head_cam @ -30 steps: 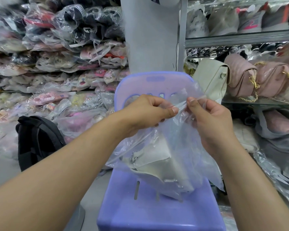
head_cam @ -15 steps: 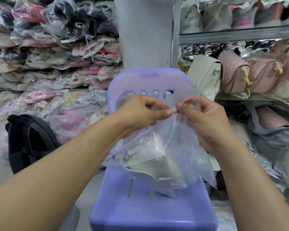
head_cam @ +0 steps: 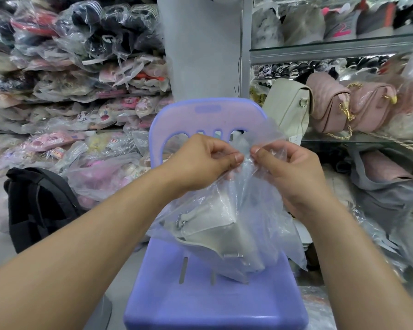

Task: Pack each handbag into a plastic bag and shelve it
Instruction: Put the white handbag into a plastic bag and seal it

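A cream handbag (head_cam: pixel 215 232) with silver hardware lies inside a clear plastic bag (head_cam: pixel 270 215) that rests on the seat of a purple plastic chair (head_cam: pixel 200 294). My left hand (head_cam: pixel 200 160) and my right hand (head_cam: pixel 293 170) both pinch the bag's gathered mouth above the handbag, thumbs nearly touching. On the glass shelf (head_cam: pixel 332 138) at the right stand a cream handbag (head_cam: pixel 289 106) and two pink quilted handbags (head_cam: pixel 329 101) with gold chains, one of them in plastic.
Piles of bagged slippers and shoes (head_cam: pixel 69 79) fill the left wall. A black backpack (head_cam: pixel 36 206) sits on the floor at left. A grey pillar (head_cam: pixel 200 44) rises behind the chair. Shoes line the upper right shelf (head_cam: pixel 343 22). Bagged goods lie low at right (head_cam: pixel 386 186).
My two hands have drawn closer together, bunching the mouth of the plastic bag shut between the thumbs. The handbag stays inside on the chair seat.
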The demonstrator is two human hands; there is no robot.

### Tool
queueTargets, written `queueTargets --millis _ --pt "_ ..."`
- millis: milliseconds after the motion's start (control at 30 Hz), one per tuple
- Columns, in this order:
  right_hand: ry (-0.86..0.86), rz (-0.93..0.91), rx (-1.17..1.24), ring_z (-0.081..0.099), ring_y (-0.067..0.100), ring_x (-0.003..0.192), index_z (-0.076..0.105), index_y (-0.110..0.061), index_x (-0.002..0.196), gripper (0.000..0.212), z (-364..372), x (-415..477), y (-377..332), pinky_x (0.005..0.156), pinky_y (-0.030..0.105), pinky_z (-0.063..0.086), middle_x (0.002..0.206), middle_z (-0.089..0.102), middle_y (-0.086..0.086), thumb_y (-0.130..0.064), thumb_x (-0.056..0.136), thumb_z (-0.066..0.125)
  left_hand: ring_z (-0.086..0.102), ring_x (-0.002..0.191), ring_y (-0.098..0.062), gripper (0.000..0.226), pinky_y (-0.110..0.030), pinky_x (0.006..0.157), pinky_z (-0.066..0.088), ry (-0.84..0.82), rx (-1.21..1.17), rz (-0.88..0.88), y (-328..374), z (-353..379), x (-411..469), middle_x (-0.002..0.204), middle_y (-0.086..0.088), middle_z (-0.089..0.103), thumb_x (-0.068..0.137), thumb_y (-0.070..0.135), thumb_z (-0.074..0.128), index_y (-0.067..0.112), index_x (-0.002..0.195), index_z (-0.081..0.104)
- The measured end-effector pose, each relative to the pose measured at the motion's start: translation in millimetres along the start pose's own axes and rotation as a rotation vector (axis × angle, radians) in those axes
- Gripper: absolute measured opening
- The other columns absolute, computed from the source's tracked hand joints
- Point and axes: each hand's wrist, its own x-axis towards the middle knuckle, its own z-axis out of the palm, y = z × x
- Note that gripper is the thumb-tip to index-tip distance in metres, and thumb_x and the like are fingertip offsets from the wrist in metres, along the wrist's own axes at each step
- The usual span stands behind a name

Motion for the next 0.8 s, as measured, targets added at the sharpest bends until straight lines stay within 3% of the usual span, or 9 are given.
queueTargets --millis 133,333,533,667,800 --pt "-0.018 0.005 -0.009 0.065 0.022 0.073 0.079 -0.018 0.073 0.016 -2.5 0.4 -0.5 0.076 0.039 0.062 0.081 0.072 0.010 -0.010 0.086 0.080 0.065 0.064 -0.007 0.009 -0.017 0.067 0.054 0.000 0.009 0.016 -0.7 -0.2 -0.1 0.072 0.002 0.074 0.092 0.019 0.072 0.015 0.085 0.076" --pt "-0.017 0.014 0.004 0.063 0.016 0.066 0.077 -0.018 0.070 0.018 -5.5 0.0 -2.2 0.065 0.028 0.058 0.076 0.071 0.008 -0.008 0.086 0.080 0.060 0.057 -0.004 0.007 -0.013 0.058 0.048 0.014 0.000 0.023 -0.5 2.5 1.5 0.063 0.008 0.069 0.090 0.016 0.074 0.010 0.087 0.077" --pt "-0.007 -0.007 -0.015 0.063 0.016 0.065 0.075 -0.016 0.076 0.014 -6.9 -2.1 -2.1 0.065 0.027 0.058 0.080 0.069 0.012 -0.008 0.087 0.079 0.058 0.065 -0.011 0.012 -0.027 0.073 0.052 0.022 0.067 0.040 -4.2 6.9 4.1 0.073 -0.009 0.072 0.092 0.025 0.073 0.016 0.087 0.079" --pt "0.004 0.000 -0.002 0.061 0.015 0.062 0.075 -0.009 0.081 0.007 -8.2 -2.6 -0.7 0.062 0.025 0.056 0.077 0.067 0.011 -0.007 0.087 0.079 0.058 0.064 -0.012 0.013 -0.027 0.074 0.051 0.021 0.050 0.021 -4.9 8.8 3.8 0.066 0.002 0.069 0.093 0.027 0.072 0.018 0.088 0.080" --pt "-0.003 -0.020 -0.028 0.061 0.015 0.063 0.075 -0.009 0.081 0.007 -9.0 -3.9 0.5 0.065 0.027 0.059 0.076 0.066 0.013 -0.006 0.087 0.078 0.058 0.066 -0.008 0.013 -0.031 0.081 0.056 0.029 0.059 0.028 -7.1 11.6 3.0 0.073 -0.002 0.072 0.093 0.025 0.072 0.016 0.088 0.079"
